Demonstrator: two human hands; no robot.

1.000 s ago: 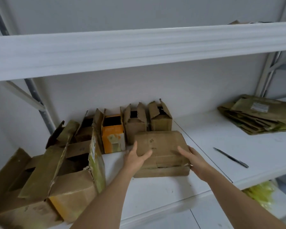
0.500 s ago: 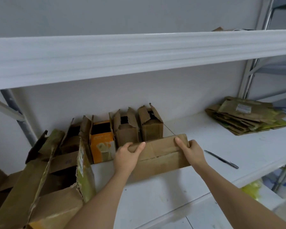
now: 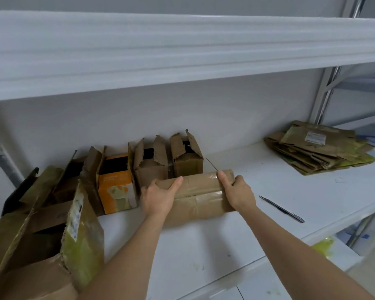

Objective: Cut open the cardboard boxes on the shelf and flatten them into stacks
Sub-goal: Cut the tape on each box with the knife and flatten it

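Left hand (image 3: 158, 197) and right hand (image 3: 236, 191) grip taped brown cardboard box (image 3: 200, 197) mid-frame; glossy tape may let it slip.

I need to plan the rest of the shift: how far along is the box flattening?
Done: a stack of flattened boxes lies at the shelf's right end. In hand: left hand and right hand grip a taped, closed box; the cutter lies unused beside it. Left: the open boxes along the wall and the big torn ones.
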